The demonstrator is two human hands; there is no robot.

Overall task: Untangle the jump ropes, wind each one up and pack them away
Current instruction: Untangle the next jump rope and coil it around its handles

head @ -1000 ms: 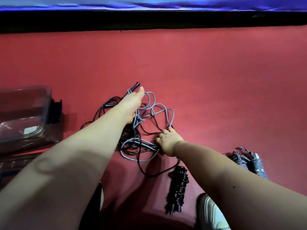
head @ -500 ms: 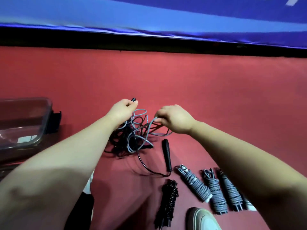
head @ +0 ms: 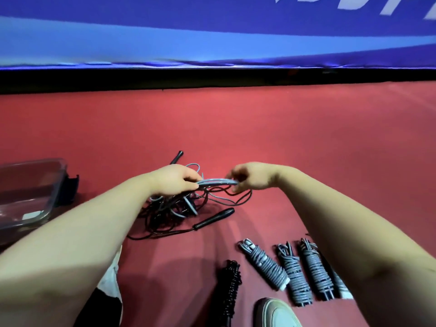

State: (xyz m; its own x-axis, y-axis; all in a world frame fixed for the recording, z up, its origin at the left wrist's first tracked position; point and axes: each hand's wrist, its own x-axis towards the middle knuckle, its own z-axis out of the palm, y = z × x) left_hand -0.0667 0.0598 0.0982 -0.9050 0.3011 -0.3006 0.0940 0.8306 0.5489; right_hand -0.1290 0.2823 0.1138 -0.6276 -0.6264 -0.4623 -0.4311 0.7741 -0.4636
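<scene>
Over the red floor point(head: 306, 138), in the head view, both hands meet above a tangle point(head: 169, 208) of grey and black jump ropes. The left hand point(head: 175, 179) grips a flat bunch of grey strands point(head: 218, 181), fingers curled round them. The right hand point(head: 253, 177) pinches the other end of that bunch, so the strands run nearly level between the two hands, lifted clear of the floor. Below them the tangle lies loose. One black handle point(head: 215, 218) rests just right of it, and another black handle point(head: 177, 156) pokes out on the far side.

Near the right arm, three wound grey ropes point(head: 295, 272) lie side by side, with a wound black rope point(head: 230, 286) just left of them and a shoe point(head: 276, 312) at the near edge. A clear box point(head: 30, 192) sits at the far left, well apart from the ropes.

By my reading, the grey rope is being gathered out of the heap, and several are already wound but none packed. The risk is in pulling. Black cord loops hang close under the grey bunch, and whether they cross through it cannot be told. A hard tug could cinch them into a knot, or drag a handle into the heap so that it snags. A slack pinch could let the gathered strands drop back in.
</scene>
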